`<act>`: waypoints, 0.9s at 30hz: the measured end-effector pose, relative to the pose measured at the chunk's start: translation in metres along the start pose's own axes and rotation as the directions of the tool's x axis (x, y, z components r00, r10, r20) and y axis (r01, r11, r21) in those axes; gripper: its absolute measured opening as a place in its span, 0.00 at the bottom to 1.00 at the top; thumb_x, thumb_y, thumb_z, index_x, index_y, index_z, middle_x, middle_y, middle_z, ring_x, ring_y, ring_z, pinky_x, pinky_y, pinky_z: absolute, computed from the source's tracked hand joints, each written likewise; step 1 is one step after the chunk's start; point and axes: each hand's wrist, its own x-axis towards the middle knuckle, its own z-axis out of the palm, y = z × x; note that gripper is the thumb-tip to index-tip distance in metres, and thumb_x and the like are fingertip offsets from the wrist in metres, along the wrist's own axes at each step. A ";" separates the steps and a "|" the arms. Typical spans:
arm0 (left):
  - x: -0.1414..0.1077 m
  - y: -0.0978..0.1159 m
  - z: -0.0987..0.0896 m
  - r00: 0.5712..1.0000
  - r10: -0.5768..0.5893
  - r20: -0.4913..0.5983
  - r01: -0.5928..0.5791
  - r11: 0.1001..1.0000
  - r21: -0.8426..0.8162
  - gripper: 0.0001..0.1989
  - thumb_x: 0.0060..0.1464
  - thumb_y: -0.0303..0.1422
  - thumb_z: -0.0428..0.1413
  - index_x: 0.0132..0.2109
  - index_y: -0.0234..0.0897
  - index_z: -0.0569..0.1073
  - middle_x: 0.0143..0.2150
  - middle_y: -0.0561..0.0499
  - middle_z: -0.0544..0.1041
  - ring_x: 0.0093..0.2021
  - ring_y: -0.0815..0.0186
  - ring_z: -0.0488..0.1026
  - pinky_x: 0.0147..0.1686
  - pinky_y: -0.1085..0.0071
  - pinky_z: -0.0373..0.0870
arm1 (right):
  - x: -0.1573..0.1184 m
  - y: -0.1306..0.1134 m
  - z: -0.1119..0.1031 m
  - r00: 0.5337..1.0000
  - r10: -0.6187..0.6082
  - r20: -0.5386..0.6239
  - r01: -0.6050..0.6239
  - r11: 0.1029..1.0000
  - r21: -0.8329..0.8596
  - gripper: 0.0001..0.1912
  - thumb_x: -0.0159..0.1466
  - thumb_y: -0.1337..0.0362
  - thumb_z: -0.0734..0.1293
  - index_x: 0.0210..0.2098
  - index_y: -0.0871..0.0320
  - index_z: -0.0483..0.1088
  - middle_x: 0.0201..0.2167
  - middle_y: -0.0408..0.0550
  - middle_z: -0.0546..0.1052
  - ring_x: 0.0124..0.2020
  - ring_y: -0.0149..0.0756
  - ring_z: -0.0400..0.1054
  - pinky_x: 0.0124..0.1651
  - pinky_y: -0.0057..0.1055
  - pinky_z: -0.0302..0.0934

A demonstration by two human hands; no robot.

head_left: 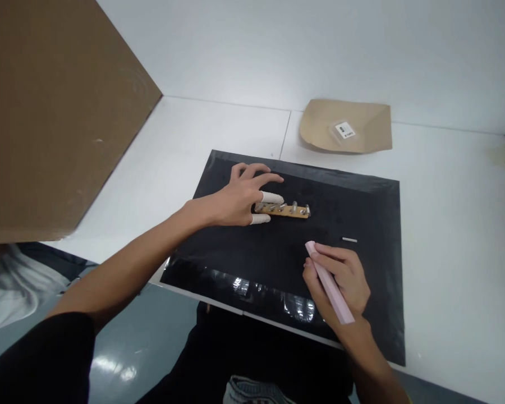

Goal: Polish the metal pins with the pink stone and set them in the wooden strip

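Observation:
A narrow wooden strip (287, 211) with several small shiny metal pieces on it lies on a black mat (235, 252). My left hand (243, 196) has its thumb and index finger, both in white finger cots, on either side of the strip's left end; its other fingers are stretched out above the mat. In my right hand (340, 278) is a pale pink, flat-sided stick (331, 289), held slanted like a pen over the mat. Its upper end points toward the strip but stays apart from it. A small thin light-coloured rod (349, 240) lies just beyond my right hand.
A brown paper tray (370, 126) stands at the back of the white table (454, 224), with a small clear box (343, 132) bearing a white label inside. A large brown board (59, 112) rises at the left. White wall (278, 50) closes off the back.

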 end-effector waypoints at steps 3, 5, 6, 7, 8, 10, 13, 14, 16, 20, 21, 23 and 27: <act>0.005 0.000 -0.005 1.000 0.015 0.006 -0.015 1.000 -0.007 0.11 0.65 0.33 0.63 0.52 0.46 0.85 0.71 0.44 0.74 0.72 0.42 0.61 0.66 0.42 0.49 | -0.002 0.001 0.001 1.000 0.012 -0.005 -0.012 1.000 0.028 0.10 0.67 0.75 0.72 0.46 0.59 0.75 0.43 0.50 0.79 0.42 0.32 0.78 0.43 0.26 0.78; 0.006 0.000 -0.008 1.000 0.026 0.014 -0.026 1.000 -0.014 0.09 0.65 0.32 0.61 0.48 0.46 0.86 0.68 0.46 0.77 0.70 0.46 0.65 0.66 0.43 0.48 | -0.003 0.001 0.002 1.000 0.030 -0.004 -0.030 0.999 0.038 0.10 0.67 0.75 0.72 0.46 0.58 0.75 0.43 0.50 0.79 0.42 0.33 0.78 0.43 0.28 0.78; 0.006 0.000 -0.009 0.999 0.029 0.018 -0.028 1.000 -0.012 0.09 0.65 0.31 0.61 0.46 0.46 0.86 0.67 0.47 0.78 0.69 0.46 0.66 0.67 0.43 0.48 | -0.003 0.001 0.003 0.999 0.040 0.000 -0.040 0.998 0.044 0.11 0.67 0.75 0.72 0.46 0.57 0.75 0.44 0.50 0.80 0.42 0.33 0.78 0.43 0.29 0.79; 0.007 0.000 -0.010 0.999 0.028 0.020 -0.028 1.000 -0.007 0.08 0.65 0.30 0.61 0.44 0.46 0.86 0.66 0.48 0.79 0.69 0.47 0.66 0.67 0.43 0.48 | -0.004 0.001 0.003 0.999 0.045 0.003 -0.045 0.998 0.052 0.12 0.67 0.75 0.72 0.47 0.56 0.75 0.44 0.50 0.80 0.42 0.33 0.78 0.43 0.29 0.79; 0.007 0.000 -0.011 0.999 0.024 0.020 -0.024 1.000 0.002 0.08 0.64 0.29 0.61 0.43 0.45 0.86 0.66 0.49 0.79 0.69 0.47 0.66 0.67 0.43 0.48 | -0.004 0.001 0.003 0.999 0.045 0.003 -0.045 0.997 0.060 0.12 0.67 0.76 0.72 0.47 0.56 0.75 0.44 0.50 0.80 0.42 0.34 0.78 0.42 0.30 0.79; 0.009 -0.001 -0.011 1.000 0.017 0.025 -0.017 1.000 0.010 0.08 0.62 0.29 0.62 0.43 0.46 0.86 0.67 0.49 0.79 0.70 0.47 0.66 0.67 0.43 0.48 | -0.004 0.000 0.004 0.999 0.044 -0.003 -0.043 0.997 0.071 0.13 0.66 0.76 0.72 0.47 0.56 0.75 0.44 0.51 0.80 0.41 0.34 0.79 0.41 0.30 0.79; 0.011 -0.002 -0.012 0.998 0.018 0.054 -0.018 1.000 -0.001 0.08 0.61 0.31 0.63 0.44 0.46 0.86 0.67 0.49 0.78 0.70 0.47 0.66 0.68 0.43 0.48 | -0.004 -0.001 0.005 0.998 0.059 0.001 -0.058 0.996 0.065 0.13 0.67 0.75 0.72 0.47 0.55 0.75 0.44 0.50 0.80 0.40 0.34 0.79 0.39 0.30 0.79; 0.012 -0.002 -0.013 0.998 0.017 0.068 -0.017 1.000 0.000 0.08 0.61 0.31 0.63 0.45 0.46 0.86 0.67 0.49 0.78 0.70 0.47 0.66 0.68 0.44 0.48 | -0.004 -0.001 0.005 0.998 0.058 0.004 -0.058 0.996 0.065 0.12 0.67 0.75 0.71 0.47 0.54 0.74 0.44 0.50 0.80 0.40 0.34 0.79 0.39 0.30 0.79; 0.013 -0.001 -0.013 0.995 0.014 0.097 -0.016 1.000 0.014 0.08 0.62 0.30 0.62 0.44 0.46 0.85 0.68 0.50 0.78 0.70 0.48 0.66 0.68 0.44 0.48 | -0.004 -0.001 0.005 0.999 0.045 0.008 -0.045 0.997 0.070 0.12 0.67 0.75 0.71 0.47 0.54 0.74 0.44 0.50 0.80 0.40 0.34 0.79 0.40 0.30 0.79; 0.014 0.000 -0.011 0.996 0.006 0.085 -0.009 0.999 0.042 0.07 0.64 0.30 0.61 0.42 0.44 0.85 0.66 0.50 0.80 0.70 0.49 0.66 0.68 0.44 0.47 | -0.004 -0.001 0.005 0.999 0.040 0.007 -0.040 0.996 0.084 0.12 0.67 0.75 0.71 0.47 0.55 0.75 0.44 0.50 0.80 0.40 0.35 0.80 0.40 0.31 0.79; 0.014 0.001 -0.010 0.997 0.005 0.071 -0.008 0.999 0.046 0.07 0.64 0.31 0.61 0.41 0.44 0.85 0.65 0.49 0.80 0.69 0.49 0.67 0.68 0.43 0.47 | -0.004 -0.001 0.005 0.999 0.042 0.009 -0.043 0.996 0.084 0.12 0.67 0.75 0.71 0.47 0.55 0.75 0.44 0.50 0.80 0.40 0.35 0.80 0.40 0.31 0.79; 0.013 0.001 -0.008 0.999 -0.004 0.035 0.002 0.998 0.057 0.06 0.64 0.33 0.61 0.41 0.44 0.85 0.64 0.49 0.81 0.68 0.48 0.68 0.69 0.42 0.46 | -0.004 -0.001 0.006 0.999 0.042 0.011 -0.042 0.996 0.083 0.11 0.67 0.75 0.71 0.46 0.56 0.75 0.44 0.50 0.80 0.40 0.34 0.79 0.40 0.29 0.79; 0.012 0.001 -0.003 1.000 -0.021 -0.013 0.022 0.995 0.095 0.04 0.63 0.35 0.65 0.41 0.44 0.85 0.61 0.48 0.83 0.66 0.47 0.70 0.68 0.40 0.46 | -0.005 0.000 0.007 0.999 0.037 0.014 -0.038 0.994 0.100 0.11 0.67 0.76 0.71 0.46 0.56 0.75 0.44 0.50 0.79 0.40 0.33 0.79 0.40 0.28 0.78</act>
